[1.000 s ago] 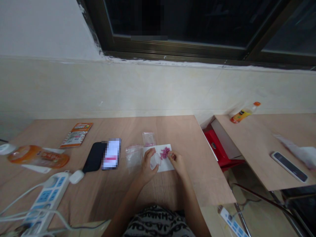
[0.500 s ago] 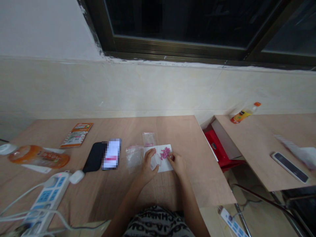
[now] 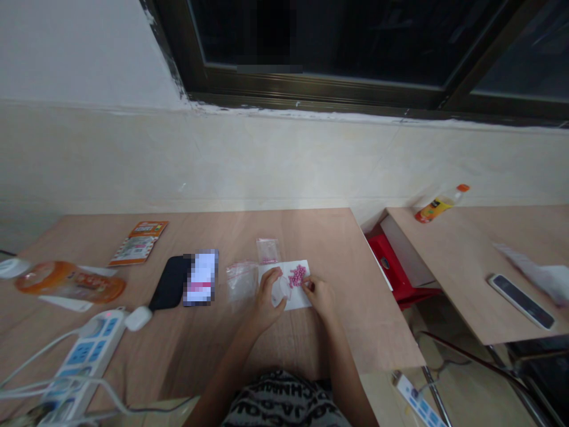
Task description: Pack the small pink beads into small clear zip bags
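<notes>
A white sheet of paper (image 3: 299, 303) lies on the table with a cluster of small pink beads (image 3: 297, 275) on it. My left hand (image 3: 265, 299) curves its thumb and fingers round a small clear plastic bag (image 3: 280, 289) over the paper's left half. At the right edge of the beads is my right hand (image 3: 320, 292), thumb and fingertips pinched together; whatever is between them is too small to see. Behind the paper lies a little zip bag (image 3: 268, 250) with some pink in its bottom. More clear zip bags (image 3: 240, 281) lie left of my left hand.
Left of the bags are a lit phone (image 3: 201, 277), a black phone-shaped item (image 3: 171, 283) and an orange packet (image 3: 139, 243). An orange drink bottle (image 3: 71, 281) and a power strip with cables (image 3: 84, 356) are farther left. A second table (image 3: 471, 267) stands right, across a gap.
Both hands stay nearly in place. The clear bag in my left hand has shifted very slightly, and my right fingertips remain by the beads.
</notes>
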The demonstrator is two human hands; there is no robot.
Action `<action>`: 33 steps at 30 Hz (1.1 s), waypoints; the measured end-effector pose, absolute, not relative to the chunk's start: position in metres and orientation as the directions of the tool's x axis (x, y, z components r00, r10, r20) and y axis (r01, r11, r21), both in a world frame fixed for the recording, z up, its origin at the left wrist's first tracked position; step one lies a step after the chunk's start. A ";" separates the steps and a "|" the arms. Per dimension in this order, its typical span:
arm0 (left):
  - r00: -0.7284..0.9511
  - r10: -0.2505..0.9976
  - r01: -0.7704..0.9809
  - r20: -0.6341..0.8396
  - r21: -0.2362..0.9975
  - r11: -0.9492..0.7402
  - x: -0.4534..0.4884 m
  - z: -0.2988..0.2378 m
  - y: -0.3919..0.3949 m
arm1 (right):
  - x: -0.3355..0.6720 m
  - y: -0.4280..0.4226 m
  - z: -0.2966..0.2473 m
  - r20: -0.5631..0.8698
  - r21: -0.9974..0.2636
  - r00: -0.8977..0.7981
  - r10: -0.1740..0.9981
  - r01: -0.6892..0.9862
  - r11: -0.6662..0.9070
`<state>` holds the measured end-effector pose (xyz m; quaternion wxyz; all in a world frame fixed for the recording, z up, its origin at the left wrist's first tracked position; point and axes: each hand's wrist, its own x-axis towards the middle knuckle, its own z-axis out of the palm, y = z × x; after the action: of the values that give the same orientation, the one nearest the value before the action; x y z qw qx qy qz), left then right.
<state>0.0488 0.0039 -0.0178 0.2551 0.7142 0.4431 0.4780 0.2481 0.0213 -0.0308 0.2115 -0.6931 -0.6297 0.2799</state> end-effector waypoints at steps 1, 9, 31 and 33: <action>0.152 0.876 0.386 0.458 0.788 -0.479 0.049 -0.018 0.004 | 0.248 0.021 -0.032 -0.109 -0.666 0.052 0.993 0.737 -0.112; 0.165 0.878 0.352 0.449 0.805 -0.477 0.050 -0.020 0.004 | 0.239 0.025 -0.014 0.015 -0.946 0.033 0.999 0.323 0.003; 0.165 0.875 0.381 0.454 0.789 -0.482 0.052 -0.016 0.004 | 0.254 0.027 -0.037 -0.059 -0.726 0.117 0.991 0.677 -0.123; 0.165 0.881 0.381 0.443 0.795 -0.471 0.052 -0.017 0.004 | 0.254 0.027 -0.039 -0.079 -0.675 0.118 0.990 0.725 -0.140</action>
<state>0.0521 0.0040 -0.0175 0.2647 0.7159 0.4409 0.4722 0.2540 0.0267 -0.0389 0.2472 -0.7058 -0.6073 0.2683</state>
